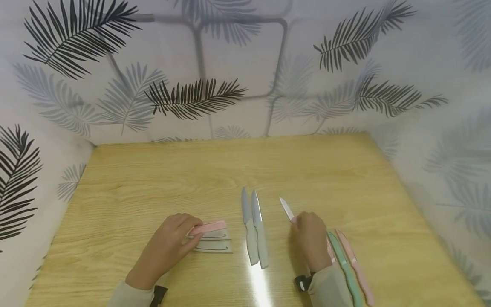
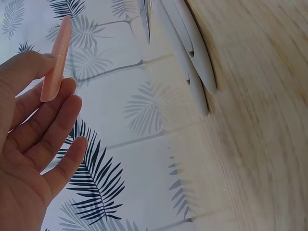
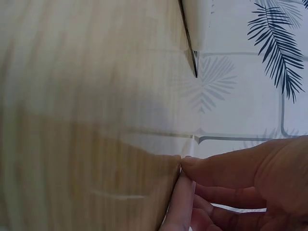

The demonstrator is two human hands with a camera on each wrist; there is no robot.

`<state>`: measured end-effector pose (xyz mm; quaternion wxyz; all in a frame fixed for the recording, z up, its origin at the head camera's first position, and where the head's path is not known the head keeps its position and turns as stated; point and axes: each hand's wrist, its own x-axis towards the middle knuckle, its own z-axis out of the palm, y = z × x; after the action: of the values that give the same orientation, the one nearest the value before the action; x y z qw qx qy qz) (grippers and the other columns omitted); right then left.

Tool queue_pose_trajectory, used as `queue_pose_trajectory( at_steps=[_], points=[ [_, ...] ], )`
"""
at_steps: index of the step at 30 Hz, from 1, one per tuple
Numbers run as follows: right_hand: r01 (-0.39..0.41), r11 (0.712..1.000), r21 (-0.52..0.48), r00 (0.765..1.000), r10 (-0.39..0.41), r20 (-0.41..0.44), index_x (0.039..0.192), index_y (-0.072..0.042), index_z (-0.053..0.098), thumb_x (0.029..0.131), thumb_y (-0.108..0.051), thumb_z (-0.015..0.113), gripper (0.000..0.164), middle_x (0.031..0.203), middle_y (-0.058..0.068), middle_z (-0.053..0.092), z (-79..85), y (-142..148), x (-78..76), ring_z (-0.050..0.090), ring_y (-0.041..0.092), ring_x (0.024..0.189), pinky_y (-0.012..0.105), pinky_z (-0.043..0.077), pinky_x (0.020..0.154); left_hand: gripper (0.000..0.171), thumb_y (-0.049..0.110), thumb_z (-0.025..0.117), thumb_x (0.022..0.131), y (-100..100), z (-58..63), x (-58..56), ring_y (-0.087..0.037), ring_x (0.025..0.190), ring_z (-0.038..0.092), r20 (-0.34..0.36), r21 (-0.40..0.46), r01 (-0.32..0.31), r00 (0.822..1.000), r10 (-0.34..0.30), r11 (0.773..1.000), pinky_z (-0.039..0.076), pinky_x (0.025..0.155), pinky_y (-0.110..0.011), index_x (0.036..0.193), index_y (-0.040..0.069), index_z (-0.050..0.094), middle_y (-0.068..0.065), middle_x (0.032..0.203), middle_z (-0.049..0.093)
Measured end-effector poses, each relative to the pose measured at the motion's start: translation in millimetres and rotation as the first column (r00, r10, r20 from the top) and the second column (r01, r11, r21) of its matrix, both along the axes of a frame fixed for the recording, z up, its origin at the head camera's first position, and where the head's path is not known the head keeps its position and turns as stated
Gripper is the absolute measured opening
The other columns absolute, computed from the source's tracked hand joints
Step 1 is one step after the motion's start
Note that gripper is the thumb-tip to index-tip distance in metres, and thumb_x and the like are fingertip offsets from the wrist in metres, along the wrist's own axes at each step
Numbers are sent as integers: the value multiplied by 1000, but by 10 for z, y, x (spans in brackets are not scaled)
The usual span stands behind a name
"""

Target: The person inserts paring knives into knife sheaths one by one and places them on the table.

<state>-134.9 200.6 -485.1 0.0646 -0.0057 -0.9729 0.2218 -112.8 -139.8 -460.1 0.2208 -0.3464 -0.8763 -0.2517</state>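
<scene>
My left hand pinches a pink knife sheath between thumb and fingers. In the left wrist view the sheath stands tilted between thumb and fingertips. Two whitish sheaths, each with a dark curved line, lie on the table right by that hand. My right hand grips a small knife by its pink handle, the blade pointing away and slightly left. Two knives with pale grey handles lie side by side between the hands, blades bare and pointing away.
Right of my right hand lie a green knife and a pink knife; another pink piece is partly hidden by the wrist. The wooden table ends at a leaf-patterned curtain behind and at the sides.
</scene>
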Motion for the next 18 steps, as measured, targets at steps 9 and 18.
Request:
queue_pose_trajectory(
  at_steps=[9,18],
  points=[
    [12,1000,17,998,-14,68,78,3,67,81,-9,66,12,71,12,62,-25,5,-4,57,24,64,39,52,61,17,17,65,83,27,-11,-24,-15,87,57,2,7,8,1000,-8,1000,48,80,-35,97,7,63,1,94,62],
    [6,1000,-25,992,-3,124,79,1,67,82,-11,65,13,74,11,64,24,-15,27,55,17,57,30,51,52,17,19,66,83,37,9,-23,-15,87,57,5,4,6,1000,-6,1000,49,79,-36,96,7,64,1,93,63]
  ],
)
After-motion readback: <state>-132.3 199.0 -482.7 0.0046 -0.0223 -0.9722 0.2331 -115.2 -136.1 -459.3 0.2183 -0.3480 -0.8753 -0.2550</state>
